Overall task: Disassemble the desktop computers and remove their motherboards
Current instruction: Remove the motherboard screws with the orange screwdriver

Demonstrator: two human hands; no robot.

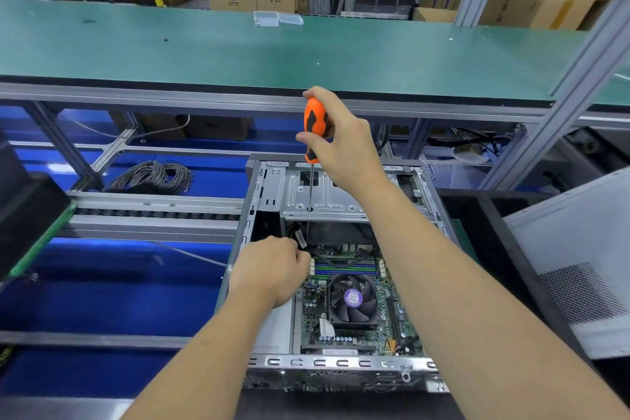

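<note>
The motherboard [354, 310] still sits inside the opened computer case [337, 363], fan and cables attached, so removal remains. The right hand [341, 136] grips an orange screwdriver [315, 123], its tip on the metal drive bracket [327, 194]. The left hand [272, 269] curls its fingers at black cables [300, 237] beside the board, though what it holds is hidden.

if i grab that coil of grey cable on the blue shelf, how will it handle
The grey cable coil would probably be floppy: its loops lie loose, so they may sag and spread. It has many turns, so likely heavier than it looks. Unlikely to roll, lying flat on the blue shelf.
</note>
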